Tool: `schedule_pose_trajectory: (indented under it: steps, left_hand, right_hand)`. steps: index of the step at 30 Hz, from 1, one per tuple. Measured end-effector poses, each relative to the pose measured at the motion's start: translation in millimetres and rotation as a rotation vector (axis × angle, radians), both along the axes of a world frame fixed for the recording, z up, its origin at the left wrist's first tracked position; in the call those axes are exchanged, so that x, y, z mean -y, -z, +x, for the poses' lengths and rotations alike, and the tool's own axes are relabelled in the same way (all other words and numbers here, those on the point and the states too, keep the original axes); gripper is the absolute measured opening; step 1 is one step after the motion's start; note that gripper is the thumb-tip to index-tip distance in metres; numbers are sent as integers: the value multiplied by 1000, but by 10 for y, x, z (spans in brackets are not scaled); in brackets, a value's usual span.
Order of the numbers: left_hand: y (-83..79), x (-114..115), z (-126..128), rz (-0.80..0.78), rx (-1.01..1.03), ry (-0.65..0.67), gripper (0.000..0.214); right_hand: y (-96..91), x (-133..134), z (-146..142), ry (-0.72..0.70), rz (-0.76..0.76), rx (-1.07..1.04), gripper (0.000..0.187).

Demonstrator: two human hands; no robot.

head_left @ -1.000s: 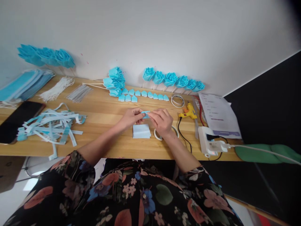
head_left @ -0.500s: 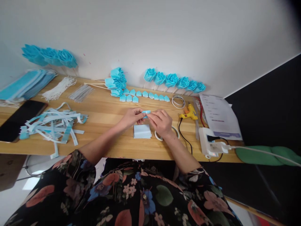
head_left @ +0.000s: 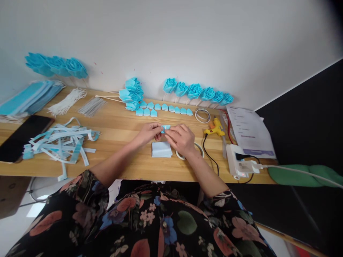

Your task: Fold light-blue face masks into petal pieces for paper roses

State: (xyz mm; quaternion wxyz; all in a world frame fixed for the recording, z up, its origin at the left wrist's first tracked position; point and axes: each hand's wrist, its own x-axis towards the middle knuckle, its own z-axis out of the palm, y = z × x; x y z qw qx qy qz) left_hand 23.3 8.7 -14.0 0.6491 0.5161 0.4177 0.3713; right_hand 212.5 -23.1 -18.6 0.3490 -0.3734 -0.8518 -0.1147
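Observation:
Over the middle of the wooden table (head_left: 118, 125), my left hand (head_left: 147, 133) and my right hand (head_left: 181, 138) meet and pinch a small folded blue piece (head_left: 165, 127) between their fingertips. Both hands are closed on it. Just below them lies a stack of pale blue squares (head_left: 161, 149). A roll of tape (head_left: 199, 148) rests under my right wrist. Farther back sits a row of small folded blue petals (head_left: 166, 107).
Blue fabric roses (head_left: 198, 91) lean on the wall, more roses (head_left: 56, 64) at the left. Cut blue strips (head_left: 60, 141), a phone (head_left: 21, 135), masks (head_left: 29, 98), a yellow glue gun (head_left: 215, 127), a power strip (head_left: 238, 162) and papers (head_left: 248, 130) lie around.
The hands have stayed in place, with small finger movements on the blue piece, which now looks folded tighter.

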Motion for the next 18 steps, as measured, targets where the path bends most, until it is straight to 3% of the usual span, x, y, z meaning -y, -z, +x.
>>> schedule_pose_trajectory:
  steps: [7,11,18]
  left_hand:
    - [-3,12,13,108,-132,15,24]
    - [-26,42,13,182,-176,44,28]
    - [-20,74,45,274,-210,93,34]
  right_hand:
    - [-25,4,-6,29,-321,-439,25]
    - [44,-25,-34,-9,-558,-565,36]
    - [92,-59,-47,-31,-681,-743,41]
